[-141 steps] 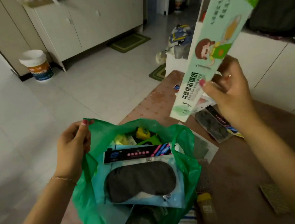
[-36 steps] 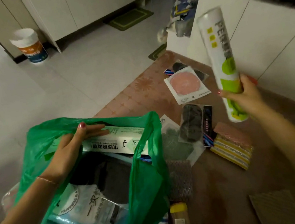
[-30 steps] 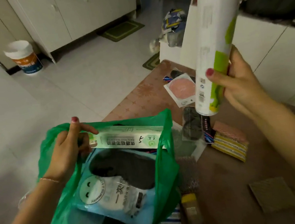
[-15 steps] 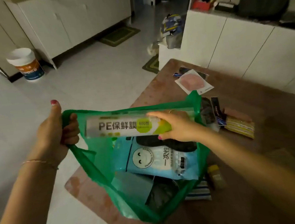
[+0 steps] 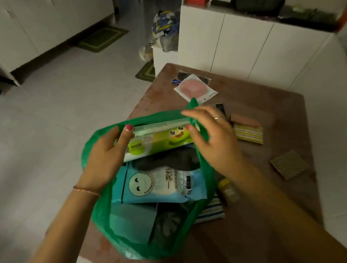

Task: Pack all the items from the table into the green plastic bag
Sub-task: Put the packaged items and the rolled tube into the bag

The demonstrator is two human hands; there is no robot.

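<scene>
Left fingers [image 5: 127, 130] grip one end of the cling film roll [image 5: 158, 143], thumb on top, with the near-left rim of the green plastic bag [image 5: 160, 248] bunched under the left hand [image 5: 104, 159]. Right fingers [image 5: 190, 116] half-curled and spread at the roll's other end, pinching or brushing the bag's far-right rim; right hand [image 5: 213, 139] looks closer to letting go than gripping, cannot tell for sure. Roll lies crosswise at the bag mouth, on top of the foil box [image 5: 161, 126], not yet sunk in.

Risks, judged:
- Roll spans nearly the whole mouth; if the right side drops first it may jam across or tip out over the rim.
- Bag is thin and slack; if the left hand shifts, the rim collapses and the contents slide toward the surface [image 5: 266, 218] edge.
- Blue wipes pack [image 5: 159, 182] sits high, so little room is left.

Counts inside the bag: 1 roll, 1 box, 1 wipes pack, 1 dark eye mask [image 5: 167, 159], plus at least 2 flat packets lower down, unclear.

Still on the surface: 1 pink disc packet [image 5: 194, 88], 1 dark packet behind it, 1 stacked sponge set [image 5: 248, 132], 1 brown pad [image 5: 289, 164], 1 yellow-capped item [image 5: 227, 188], 1 striped cloth [image 5: 211, 212], 1 dark strip behind the right hand. About 7 left; packing maybe half done.
</scene>
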